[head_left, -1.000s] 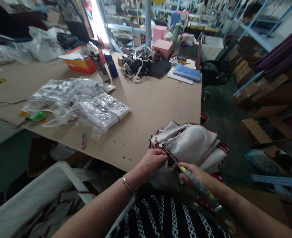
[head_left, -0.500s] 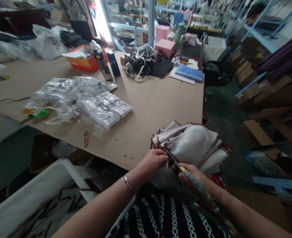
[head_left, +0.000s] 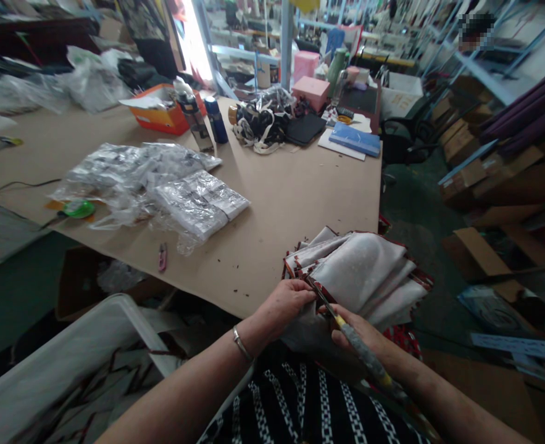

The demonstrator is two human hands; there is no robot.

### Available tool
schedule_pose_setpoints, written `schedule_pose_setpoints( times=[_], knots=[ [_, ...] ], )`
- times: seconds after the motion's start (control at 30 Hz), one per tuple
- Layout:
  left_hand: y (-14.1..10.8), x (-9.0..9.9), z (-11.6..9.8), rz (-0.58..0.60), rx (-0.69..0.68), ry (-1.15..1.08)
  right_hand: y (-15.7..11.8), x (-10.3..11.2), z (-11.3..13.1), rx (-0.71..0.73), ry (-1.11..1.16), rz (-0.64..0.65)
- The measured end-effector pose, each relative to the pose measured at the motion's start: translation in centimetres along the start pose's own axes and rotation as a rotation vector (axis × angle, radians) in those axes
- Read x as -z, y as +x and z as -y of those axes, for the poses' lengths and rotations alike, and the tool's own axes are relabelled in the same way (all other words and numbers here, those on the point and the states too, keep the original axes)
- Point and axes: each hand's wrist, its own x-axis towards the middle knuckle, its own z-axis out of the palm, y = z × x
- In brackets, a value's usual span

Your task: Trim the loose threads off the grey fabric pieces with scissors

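A stack of whitish fabric pieces with dark red-brown edging [head_left: 355,265] lies fanned at the table's near right corner. My left hand [head_left: 287,303] is closed at the stack's near edge, its fingertips pinching an edged piece of fabric. In my right hand [head_left: 358,330] is a long slim tool [head_left: 358,339] with a thin dark metal front and a grey-wrapped handle with yellow bands. Its metal end lies against the edging, right beside my left fingertips. What exactly the tip touches is too small to make out.
Clear plastic-wrapped packs [head_left: 198,200] lie on the table [head_left: 295,197] to the left, with pink thread snips [head_left: 162,256] nearer the edge. Bottles [head_left: 215,120], an orange box [head_left: 161,114] and a blue folder [head_left: 354,139] stand farther back. A white bin [head_left: 128,314] is below left.
The view has shifted slightly. The tool and my right hand have moved a little, with its metal end still at the edging; my left hand keeps its pinch.
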Motion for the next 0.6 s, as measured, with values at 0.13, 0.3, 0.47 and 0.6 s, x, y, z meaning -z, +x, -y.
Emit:
schedule_pose_setpoints(
  times=[0.13,0.3,0.47,0.6],
  knots=[
    [0.11,0.07,0.34,-0.021,-0.006,0.015,0.13,-0.29,0.04,-0.029,-0.037,-0.022],
    [0.16,0.09,0.63,-0.021,-0.021,0.046,0.05,-0.53,0.58,-0.026,-0.082,-0.047],
    [0.11,0.05,0.53,-0.036,-0.030,0.079,0.02,-0.64,-0.10,0.000,-0.029,-0.042],
    [0.11,0.04,0.50,-0.042,-0.026,0.081,-0.07,-0.64,-0.25,-0.017,-0.015,-0.040]
  ],
)
